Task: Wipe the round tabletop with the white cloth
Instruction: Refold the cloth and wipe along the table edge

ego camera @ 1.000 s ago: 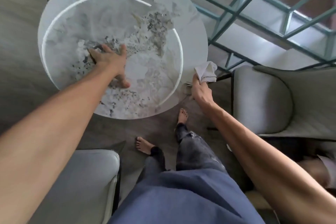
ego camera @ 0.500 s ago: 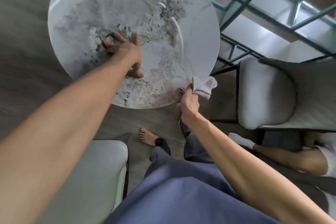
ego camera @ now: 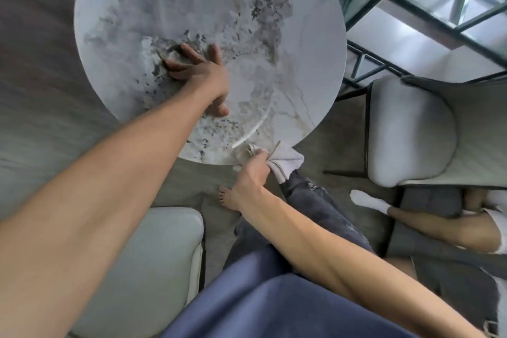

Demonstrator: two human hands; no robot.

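Wiping at the table's near edge
Left hand [ego camera: 201, 78] flat on the table [ego camera: 307, 44]; right hand [ego camera: 253, 173] grips the cloth [ego camera: 288, 162], which overhangs and may slip off.

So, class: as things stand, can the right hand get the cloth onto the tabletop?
Probably yes: the right hand grips the white cloth right at the tabletop edge, with nothing between them.
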